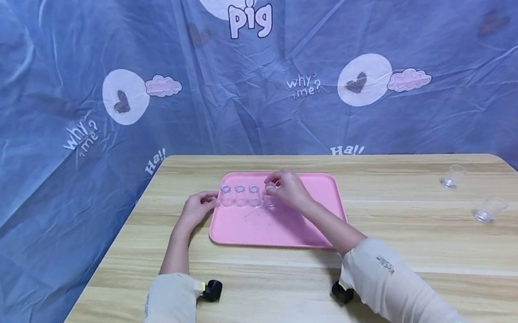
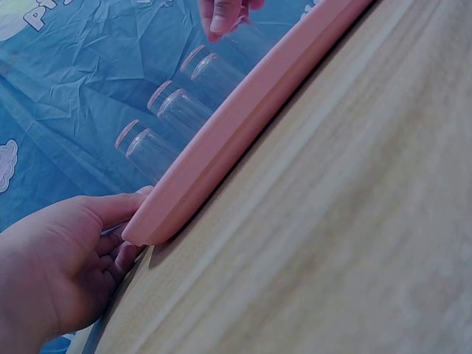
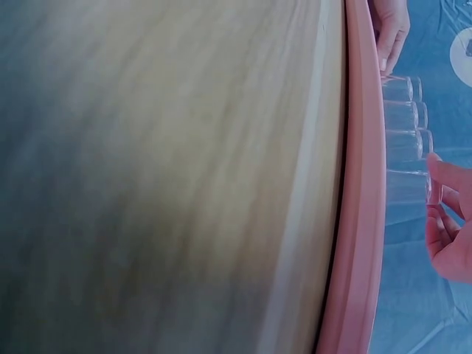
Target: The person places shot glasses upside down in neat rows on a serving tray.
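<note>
Several small clear glasses stand in a row along the left part of a pink tray (image 1: pixel 248 231), and they look mouth down. At the row's right end, my right hand (image 1: pixel 289 190) pinches the upper end of one glass (image 3: pixel 407 188) between thumb and fingers; its lower end appears to rest on the tray. Three more glasses (image 1: pixel 241 196) stand to its left, close together. My left hand (image 1: pixel 196 210) grips the tray's left edge. In the left wrist view, its thumb lies on the rim and the other fingers curl below it.
Two more clear glasses, a farther one (image 1: pixel 452 177) and a nearer one (image 1: pixel 488 209), are on the wooden table (image 1: pixel 268 302) to the right of the tray. A blue printed cloth (image 1: pixel 232 105) hangs behind the table and along its left side.
</note>
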`<state>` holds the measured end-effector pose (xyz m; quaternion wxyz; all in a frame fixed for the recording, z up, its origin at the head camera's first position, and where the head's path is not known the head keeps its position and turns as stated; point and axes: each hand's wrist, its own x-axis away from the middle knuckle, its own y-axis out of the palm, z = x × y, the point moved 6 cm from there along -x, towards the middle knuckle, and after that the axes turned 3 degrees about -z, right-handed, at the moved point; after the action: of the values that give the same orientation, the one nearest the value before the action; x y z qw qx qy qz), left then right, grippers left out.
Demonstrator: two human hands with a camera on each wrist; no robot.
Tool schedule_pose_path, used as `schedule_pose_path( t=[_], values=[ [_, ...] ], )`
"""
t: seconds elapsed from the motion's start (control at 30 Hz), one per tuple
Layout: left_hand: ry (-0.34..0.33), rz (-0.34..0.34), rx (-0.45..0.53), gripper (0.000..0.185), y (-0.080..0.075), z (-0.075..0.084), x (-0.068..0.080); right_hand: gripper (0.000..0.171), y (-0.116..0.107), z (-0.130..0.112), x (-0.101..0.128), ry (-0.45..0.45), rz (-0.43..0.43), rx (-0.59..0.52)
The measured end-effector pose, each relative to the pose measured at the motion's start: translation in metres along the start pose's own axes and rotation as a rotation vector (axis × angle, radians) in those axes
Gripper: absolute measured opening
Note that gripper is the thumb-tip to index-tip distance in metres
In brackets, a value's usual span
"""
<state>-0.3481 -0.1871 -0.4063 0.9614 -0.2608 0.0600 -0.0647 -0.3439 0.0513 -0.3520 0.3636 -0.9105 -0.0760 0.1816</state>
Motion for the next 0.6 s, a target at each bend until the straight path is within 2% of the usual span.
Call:
schedule_pose_path(
  t=[0.4,0.6],
  values=[
    [-0.002,0.006,0.01,0.032,-0.0003,-0.0004,-0.0011,0.017,0.004,-0.0024,0.0001,-0.005,-0.008,0.009],
    [-0.001,0.002,0.002,0.032,0.0,-0.002,-0.0025,0.028,0.0,-0.0012,0.0007,0.028,-0.036,0.019]
  ],
)
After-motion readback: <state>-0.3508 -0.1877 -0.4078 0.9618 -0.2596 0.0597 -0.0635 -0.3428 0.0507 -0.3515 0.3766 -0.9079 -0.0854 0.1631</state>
